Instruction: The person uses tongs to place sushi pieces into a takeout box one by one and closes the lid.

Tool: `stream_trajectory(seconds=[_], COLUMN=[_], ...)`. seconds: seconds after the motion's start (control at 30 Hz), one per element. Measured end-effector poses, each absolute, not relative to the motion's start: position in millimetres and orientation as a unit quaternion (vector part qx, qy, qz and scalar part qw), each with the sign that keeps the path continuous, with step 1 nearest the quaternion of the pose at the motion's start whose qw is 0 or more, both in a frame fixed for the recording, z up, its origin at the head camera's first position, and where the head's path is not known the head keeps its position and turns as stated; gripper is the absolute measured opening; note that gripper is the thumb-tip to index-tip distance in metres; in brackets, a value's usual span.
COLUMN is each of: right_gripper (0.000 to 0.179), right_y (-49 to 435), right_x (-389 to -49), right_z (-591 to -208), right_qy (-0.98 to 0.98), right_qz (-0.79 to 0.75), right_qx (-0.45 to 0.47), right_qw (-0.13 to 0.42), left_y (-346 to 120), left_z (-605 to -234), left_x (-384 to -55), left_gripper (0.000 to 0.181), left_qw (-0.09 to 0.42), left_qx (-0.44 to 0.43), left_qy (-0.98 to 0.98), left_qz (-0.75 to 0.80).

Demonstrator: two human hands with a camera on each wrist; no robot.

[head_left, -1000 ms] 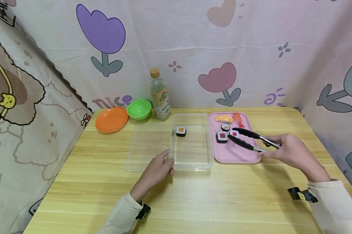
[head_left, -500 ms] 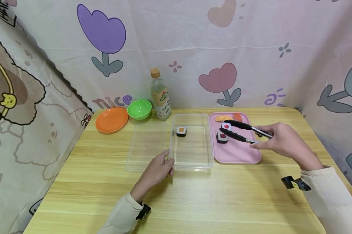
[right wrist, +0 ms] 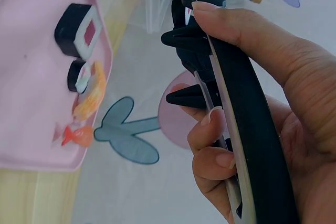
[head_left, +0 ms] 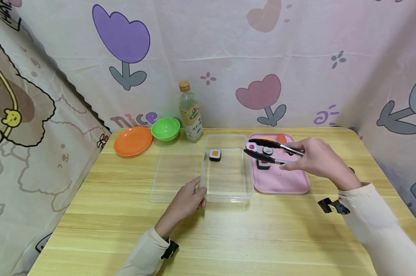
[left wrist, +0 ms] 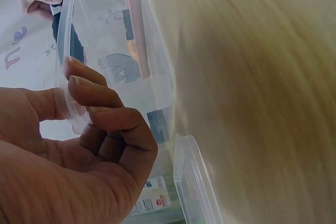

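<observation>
My left hand (head_left: 186, 199) pinches the left rim of a clear plastic container (head_left: 228, 178), thumb on one side and curled fingers on the other. Inside, a sushi roll with an orange centre (head_left: 215, 155) sits near the back left. My right hand (head_left: 315, 159) grips black-tipped tongs (head_left: 268, 143). Between the tong tips is a sushi roll with a red centre (head_left: 251, 146), held up by the container's right rim. Under the tongs, the pink tray (head_left: 284, 183) bears a dark-red-centred roll (right wrist: 79, 31), a small roll (right wrist: 77, 75), an orange nigiri piece (right wrist: 92, 95) and a shrimp piece (right wrist: 79, 136).
Left of the container lies a flat clear lid (head_left: 175, 172). A bottle with an orange cap (head_left: 191, 119), a green bowl (head_left: 165, 129) and an orange plate (head_left: 133, 141) stand along the back left. Behind the wooden table (head_left: 263, 237) hangs a patterned cloth (head_left: 211, 38).
My right hand has moved left with the tongs, carrying the red-centred roll from the pink tray to the container's right rim. The left hand has stayed on the container.
</observation>
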State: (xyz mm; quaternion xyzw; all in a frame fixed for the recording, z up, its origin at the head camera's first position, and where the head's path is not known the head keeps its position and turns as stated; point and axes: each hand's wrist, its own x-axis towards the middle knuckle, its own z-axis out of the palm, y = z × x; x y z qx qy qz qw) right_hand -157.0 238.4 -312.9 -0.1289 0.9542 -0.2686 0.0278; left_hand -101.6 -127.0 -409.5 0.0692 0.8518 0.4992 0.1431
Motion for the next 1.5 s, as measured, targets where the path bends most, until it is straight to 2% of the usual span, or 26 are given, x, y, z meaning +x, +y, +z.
stream_trajectory(seconds=[0.2, 0.47, 0.6, 0.67, 0.8, 0.9, 1.13, 1.5], right_gripper=[0.072, 0.054, 0.057, 0.054, 0.031, 0.026, 0.057, 0.059], right_y=[221.2, 198.3, 185.4, 178.6, 165.3, 156.7, 137.8, 120.6], right_x=[-163.8, -173.7, -179.5, -182.0, -186.0, -188.9, -193.7, -196.6], right_z=[-308.0, -308.0, -309.8, -310.3, -310.5, -311.4, -314.2, -321.0], right_qy=[0.954, 0.952, 0.949, 0.95, 0.95, 0.95, 0.952, 0.947], right_qz=[-0.264, -0.237, -0.229, -0.217, -0.204, -0.2, -0.193, -0.188], right_qx=[-0.139, -0.192, -0.211, -0.221, -0.231, -0.236, -0.224, -0.231], right_qw=[0.043, 0.031, 0.042, 0.04, 0.045, 0.049, 0.081, 0.122], left_y=[-126.9, -126.1, -126.5, -126.8, -126.9, -126.7, -126.0, -125.8], left_z=[-408.5, -409.0, -410.1, -410.5, -409.7, -409.0, -407.8, -407.3], left_x=[-101.0, -101.4, -101.8, -101.7, -101.0, -101.1, -101.8, -100.9], left_gripper=[0.048, 0.045, 0.047, 0.049, 0.049, 0.049, 0.046, 0.052], left_qw=[0.146, 0.145, 0.146, 0.147, 0.151, 0.15, 0.146, 0.15], left_qx=[0.067, 0.068, 0.066, 0.067, 0.067, 0.066, 0.066, 0.064], left_qy=[0.849, 0.845, 0.844, 0.843, 0.84, 0.841, 0.843, 0.845], left_qz=[0.503, 0.511, 0.512, 0.513, 0.516, 0.515, 0.513, 0.51])
